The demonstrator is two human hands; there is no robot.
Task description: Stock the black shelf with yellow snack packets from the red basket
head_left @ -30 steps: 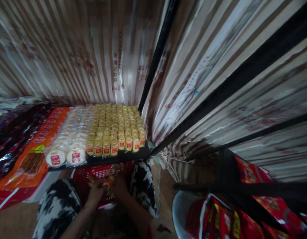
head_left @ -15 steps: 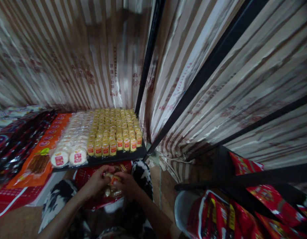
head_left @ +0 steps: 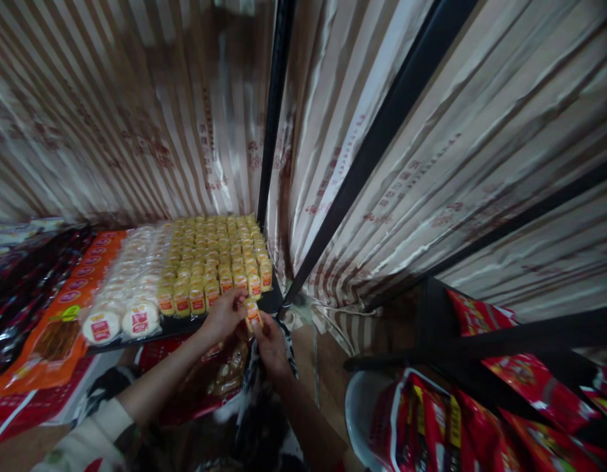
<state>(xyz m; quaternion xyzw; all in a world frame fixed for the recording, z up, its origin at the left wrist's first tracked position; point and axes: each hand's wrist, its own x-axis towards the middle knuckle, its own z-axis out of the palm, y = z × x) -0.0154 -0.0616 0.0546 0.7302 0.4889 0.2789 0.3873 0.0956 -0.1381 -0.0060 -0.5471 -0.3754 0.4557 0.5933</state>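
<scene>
My left hand (head_left: 225,317) and my right hand (head_left: 271,339) meet at the front edge of a black shelf (head_left: 185,324). Both are closed on one small yellow snack pack with a red label (head_left: 253,313), held just in front of the shelf's right corner. Rows of the same yellow packs (head_left: 215,255) fill the shelf's right part, with round white packs (head_left: 131,288) to their left. Below my hands a red basket (head_left: 195,387) holds more small packs.
Orange and dark packets (head_left: 52,314) lie on the shelf to the left. Black frame posts (head_left: 271,124) rise at the shelf's corner before striped curtains. A white bin with red snack bags (head_left: 431,426) stands at lower right under another black rack.
Both hands rose from the red basket up to the shelf's front edge, bringing a yellow pack with them. The view tilted slightly upward.
</scene>
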